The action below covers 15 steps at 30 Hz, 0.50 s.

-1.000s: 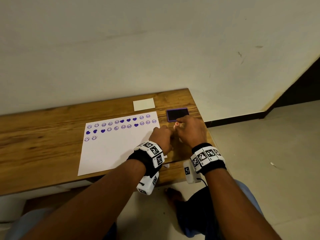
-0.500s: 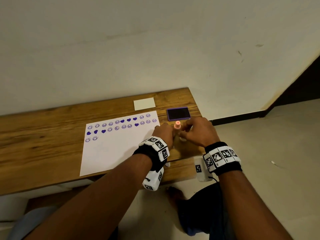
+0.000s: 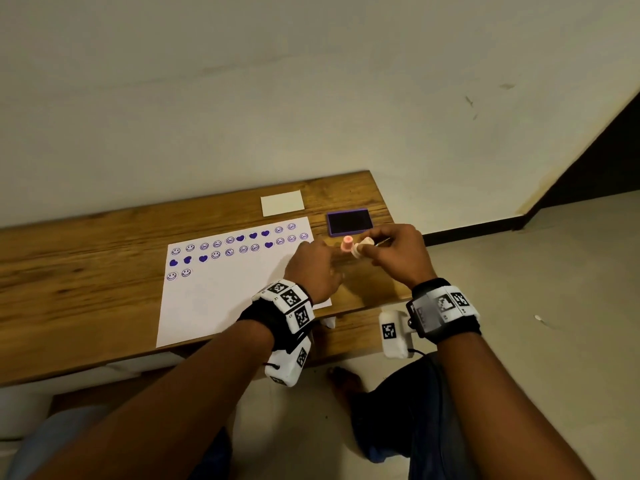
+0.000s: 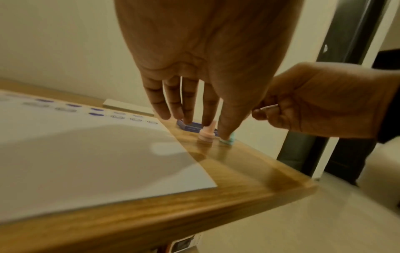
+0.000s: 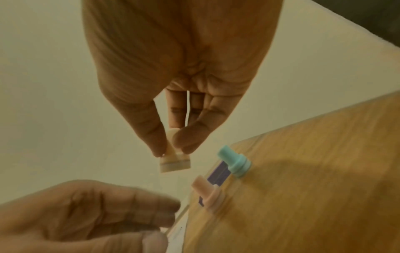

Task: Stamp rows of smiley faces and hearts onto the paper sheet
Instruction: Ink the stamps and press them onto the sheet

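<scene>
the cream stamp is up off the table, pinched by its handle between thumb and fingertips of the right hand, stamping face pointing down-ish and tilted toward the left. it's hanging just near of the purple ink pad and right next to a pink stamp that stands upright on the wood. a teal stamp stands beside the pink one, also upright, close to the pad.

left hand has nothing in it, fingers straight and pointing down at the table right by the pink stamp; can't tell if a fingertip actually touches it.

the paper sheet lies flat left of all this, with two rows of purple smileys and hearts along its far edge and two smileys starting a third row at the left. small cream card sits past the sheet's far right corner, on the wooden table.
</scene>
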Each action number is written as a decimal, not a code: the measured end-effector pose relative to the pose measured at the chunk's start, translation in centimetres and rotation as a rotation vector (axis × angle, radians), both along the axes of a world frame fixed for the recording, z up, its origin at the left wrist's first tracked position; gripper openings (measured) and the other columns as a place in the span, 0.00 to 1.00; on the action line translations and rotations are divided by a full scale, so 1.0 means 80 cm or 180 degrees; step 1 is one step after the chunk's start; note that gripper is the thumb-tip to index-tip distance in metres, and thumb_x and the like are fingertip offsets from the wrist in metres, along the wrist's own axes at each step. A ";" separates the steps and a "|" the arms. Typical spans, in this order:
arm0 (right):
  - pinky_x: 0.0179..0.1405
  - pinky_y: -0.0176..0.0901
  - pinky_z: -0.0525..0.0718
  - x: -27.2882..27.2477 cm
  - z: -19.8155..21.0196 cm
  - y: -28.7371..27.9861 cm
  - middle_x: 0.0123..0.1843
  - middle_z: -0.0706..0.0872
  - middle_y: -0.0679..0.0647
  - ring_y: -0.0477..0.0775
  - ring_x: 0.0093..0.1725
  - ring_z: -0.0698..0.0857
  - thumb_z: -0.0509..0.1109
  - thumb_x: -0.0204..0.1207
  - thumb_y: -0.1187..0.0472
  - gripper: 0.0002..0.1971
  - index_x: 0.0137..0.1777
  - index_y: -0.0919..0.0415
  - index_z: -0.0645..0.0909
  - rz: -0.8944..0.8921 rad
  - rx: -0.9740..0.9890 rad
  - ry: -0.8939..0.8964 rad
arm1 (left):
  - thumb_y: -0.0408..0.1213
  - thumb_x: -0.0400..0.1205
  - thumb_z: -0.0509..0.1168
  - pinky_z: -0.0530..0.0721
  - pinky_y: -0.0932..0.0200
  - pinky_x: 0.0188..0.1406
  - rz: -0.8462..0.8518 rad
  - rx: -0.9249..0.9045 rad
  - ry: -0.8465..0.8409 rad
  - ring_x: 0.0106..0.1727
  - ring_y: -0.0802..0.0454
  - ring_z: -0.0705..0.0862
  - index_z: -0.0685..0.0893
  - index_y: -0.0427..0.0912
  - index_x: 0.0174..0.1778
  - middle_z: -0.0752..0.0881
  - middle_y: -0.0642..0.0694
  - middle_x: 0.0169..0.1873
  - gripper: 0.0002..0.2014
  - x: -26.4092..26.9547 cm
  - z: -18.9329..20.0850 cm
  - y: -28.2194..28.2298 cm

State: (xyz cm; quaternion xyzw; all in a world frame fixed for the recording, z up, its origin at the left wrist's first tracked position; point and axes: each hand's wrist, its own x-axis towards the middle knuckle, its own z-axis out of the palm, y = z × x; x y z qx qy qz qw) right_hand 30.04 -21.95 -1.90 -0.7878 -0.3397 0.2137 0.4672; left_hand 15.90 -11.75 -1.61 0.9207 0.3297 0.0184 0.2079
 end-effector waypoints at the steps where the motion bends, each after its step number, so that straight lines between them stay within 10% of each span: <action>1: 0.43 0.47 0.90 -0.004 0.002 0.002 0.45 0.92 0.49 0.50 0.46 0.90 0.83 0.68 0.59 0.10 0.49 0.56 0.92 0.0026 0.0145 0.0189 | 0.45 0.76 0.73 0.81 0.50 0.61 0.0036 -0.0281 -0.0353 0.62 0.46 0.80 0.82 0.51 0.68 0.83 0.47 0.61 0.23 -0.007 0.003 -0.002; 5: 0.42 0.42 0.88 -0.020 0.013 0.003 0.46 0.93 0.58 0.54 0.46 0.92 0.78 0.73 0.68 0.08 0.52 0.65 0.90 0.0261 0.0661 0.0876 | 0.37 0.78 0.73 0.86 0.57 0.56 0.0322 -0.1504 -0.1492 0.51 0.56 0.86 0.83 0.48 0.66 0.88 0.49 0.56 0.20 -0.017 0.019 -0.018; 11: 0.51 0.47 0.90 -0.026 0.018 0.004 0.49 0.92 0.63 0.60 0.51 0.91 0.74 0.77 0.68 0.06 0.53 0.65 0.89 0.0420 0.0948 0.1531 | 0.38 0.77 0.73 0.89 0.45 0.54 0.0679 -0.1795 -0.1996 0.51 0.52 0.89 0.88 0.48 0.60 0.91 0.48 0.48 0.14 -0.020 0.022 -0.016; 15: 0.38 0.37 0.87 -0.012 0.021 0.007 0.43 0.90 0.60 0.51 0.38 0.87 0.71 0.78 0.72 0.07 0.53 0.71 0.87 -0.0474 0.1701 0.2238 | 0.36 0.76 0.74 0.88 0.43 0.55 0.1049 -0.2010 -0.2286 0.48 0.46 0.90 0.88 0.54 0.45 0.91 0.46 0.41 0.07 -0.016 0.026 -0.013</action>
